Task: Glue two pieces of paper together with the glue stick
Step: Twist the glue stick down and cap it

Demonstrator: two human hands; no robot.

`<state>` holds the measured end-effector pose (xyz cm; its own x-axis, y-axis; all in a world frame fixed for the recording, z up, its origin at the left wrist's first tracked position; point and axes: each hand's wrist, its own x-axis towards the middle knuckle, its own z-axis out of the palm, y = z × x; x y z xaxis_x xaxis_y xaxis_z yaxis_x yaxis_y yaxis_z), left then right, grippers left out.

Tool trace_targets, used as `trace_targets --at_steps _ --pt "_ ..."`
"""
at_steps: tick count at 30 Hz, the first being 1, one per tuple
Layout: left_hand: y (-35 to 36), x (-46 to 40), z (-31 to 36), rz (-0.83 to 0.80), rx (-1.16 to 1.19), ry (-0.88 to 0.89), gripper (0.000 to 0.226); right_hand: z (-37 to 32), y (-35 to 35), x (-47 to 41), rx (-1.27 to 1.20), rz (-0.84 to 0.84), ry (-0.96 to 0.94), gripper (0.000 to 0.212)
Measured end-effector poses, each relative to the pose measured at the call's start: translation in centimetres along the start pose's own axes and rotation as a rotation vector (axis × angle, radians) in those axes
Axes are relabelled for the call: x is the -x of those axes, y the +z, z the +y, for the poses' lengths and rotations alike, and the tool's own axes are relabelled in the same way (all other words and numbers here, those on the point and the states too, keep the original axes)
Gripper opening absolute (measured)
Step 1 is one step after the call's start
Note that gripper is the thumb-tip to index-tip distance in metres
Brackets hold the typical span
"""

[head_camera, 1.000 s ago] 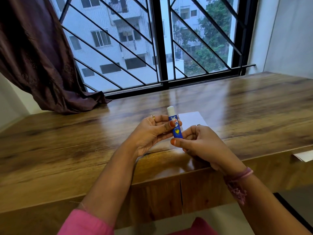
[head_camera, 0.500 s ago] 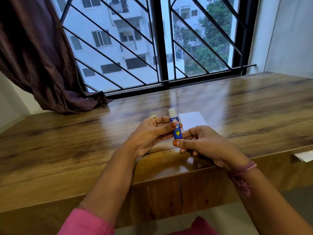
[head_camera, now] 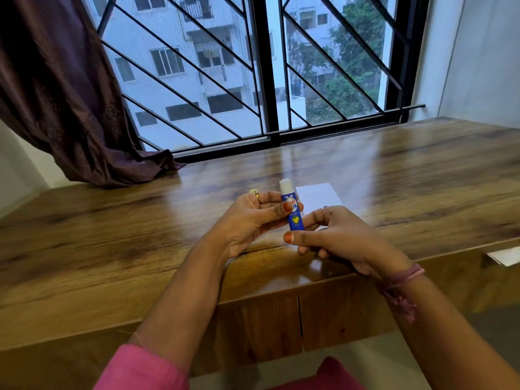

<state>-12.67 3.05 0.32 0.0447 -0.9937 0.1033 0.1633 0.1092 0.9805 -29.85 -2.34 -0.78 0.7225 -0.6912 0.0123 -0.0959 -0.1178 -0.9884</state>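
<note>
A blue glue stick (head_camera: 292, 209) with a white top stands upright between both hands, above the near part of the wooden table (head_camera: 140, 229). My left hand (head_camera: 253, 220) grips its upper body with thumb and fingers. My right hand (head_camera: 337, 237) holds its lower end, thumb stretched across below it. A white sheet of paper (head_camera: 318, 197) lies flat on the table just behind the hands, partly hidden by my right hand. I cannot tell whether it is one sheet or two.
A barred window (head_camera: 264, 71) runs along the table's far edge. A dark curtain (head_camera: 59, 94) hangs at the left and rests on the table. Another white paper (head_camera: 505, 256) shows below the table's front edge at far right.
The glue stick and both hands have stayed in nearly the same place; my right hand has shifted slightly at the stick's lower end.
</note>
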Motion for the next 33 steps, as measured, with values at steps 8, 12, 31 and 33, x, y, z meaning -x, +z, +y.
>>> trace_targets --at_steps 8,12,31,33 --pt "0.1 0.1 0.2 0.031 0.011 0.009 0.020 0.0 -0.5 0.1 -0.119 -0.094 0.022 0.025" --pt "0.2 0.2 0.2 0.023 -0.021 0.005 0.015 0.1 -0.3 0.0 -0.031 -0.051 0.020 0.017" --pt "-0.1 0.0 0.0 -0.008 0.029 0.016 0.020 0.1 0.6 0.2 0.045 0.103 -0.036 0.041" --pt "-0.2 0.0 0.1 -0.007 0.023 0.017 0.020 0.0 0.5 0.5 0.028 0.040 -0.032 0.040"
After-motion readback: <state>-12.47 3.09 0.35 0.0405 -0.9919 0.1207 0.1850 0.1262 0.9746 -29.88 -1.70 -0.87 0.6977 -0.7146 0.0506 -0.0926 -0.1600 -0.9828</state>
